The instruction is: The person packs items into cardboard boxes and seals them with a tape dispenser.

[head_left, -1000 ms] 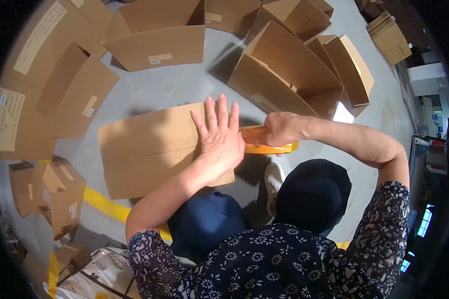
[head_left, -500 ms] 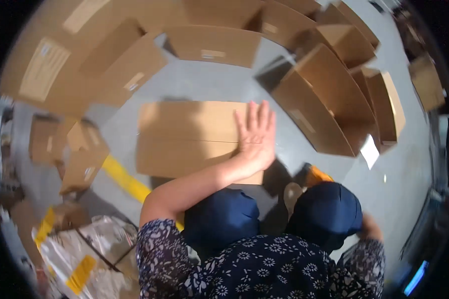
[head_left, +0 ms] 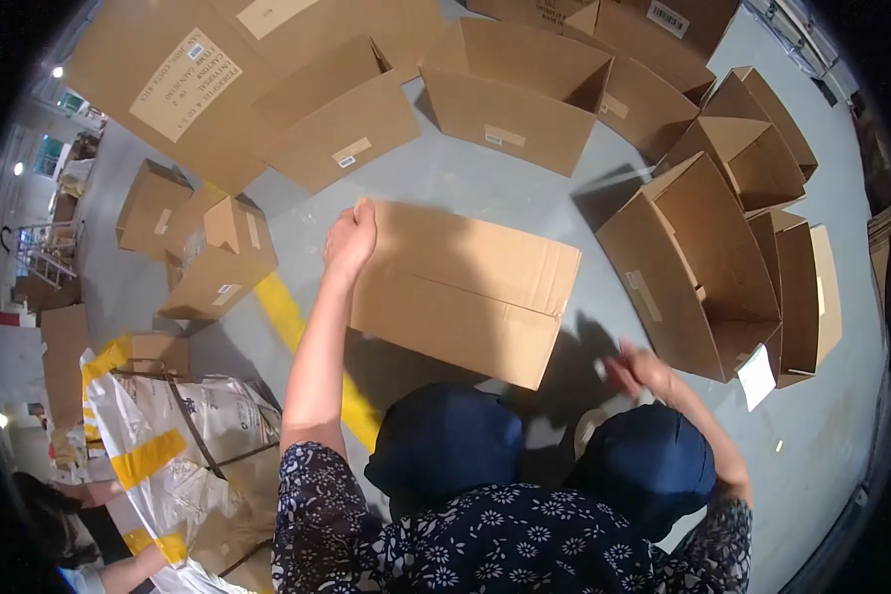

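Cardboard box (head_left: 462,289) lies flat on the floor (head_left: 525,188) before our knees; our left hand (head_left: 350,238) grips its far corner, our right hand (head_left: 640,371) hovers blurred, grip unclear. We should lift evenly.

Flat rectangular cardboard box (head_left: 465,287): plain brown
Concrete floor (head_left: 485,183): grey
Painted floor stripe (head_left: 287,317): yellow
Person's sleeves (head_left: 495,544): dark navy, small white flowers
Woven sack (head_left: 178,436), lower left: white with yellow bands
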The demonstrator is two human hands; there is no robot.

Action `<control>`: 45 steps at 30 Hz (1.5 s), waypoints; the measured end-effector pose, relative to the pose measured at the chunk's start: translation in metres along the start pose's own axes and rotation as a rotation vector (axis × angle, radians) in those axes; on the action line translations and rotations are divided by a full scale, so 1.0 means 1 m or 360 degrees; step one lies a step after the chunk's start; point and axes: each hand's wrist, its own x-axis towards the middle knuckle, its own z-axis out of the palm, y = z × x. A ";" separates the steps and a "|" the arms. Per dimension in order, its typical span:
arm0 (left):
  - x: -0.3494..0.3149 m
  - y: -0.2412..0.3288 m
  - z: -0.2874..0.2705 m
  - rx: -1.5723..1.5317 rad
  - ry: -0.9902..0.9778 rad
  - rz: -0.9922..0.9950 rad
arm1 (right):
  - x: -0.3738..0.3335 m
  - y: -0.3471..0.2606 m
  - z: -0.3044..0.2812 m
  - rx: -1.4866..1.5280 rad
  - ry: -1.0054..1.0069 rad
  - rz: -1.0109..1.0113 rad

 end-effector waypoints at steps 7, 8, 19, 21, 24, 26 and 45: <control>-0.046 -0.040 -0.004 -0.0869 0.0687 0.0462 | 0.020 -0.194 0.067 0.0953 0.0148 -0.0171; -0.048 -0.060 -0.011 -0.1233 0.0815 0.0574 | 0.011 -0.206 0.074 0.0885 0.0289 -0.0445; -0.105 -0.176 0.098 -0.2344 0.0117 -0.0401 | 0.080 -0.116 0.037 0.0485 0.0533 -0.0338; -0.098 -0.167 0.096 -0.2207 0.0454 -0.0446 | 0.085 -0.114 0.016 0.0505 0.0732 -0.0334; -0.110 -0.097 0.038 -0.1639 0.1280 -0.0090 | 0.034 -0.185 0.038 0.0427 0.1337 -0.0740; -0.131 -0.062 -0.025 -0.1509 0.1341 0.0590 | -0.003 -0.208 0.058 0.0583 0.1047 -0.1073; -0.206 0.210 -0.196 -0.3946 -0.1969 0.1841 | -0.112 -0.254 0.159 -0.0917 -0.0112 -0.0763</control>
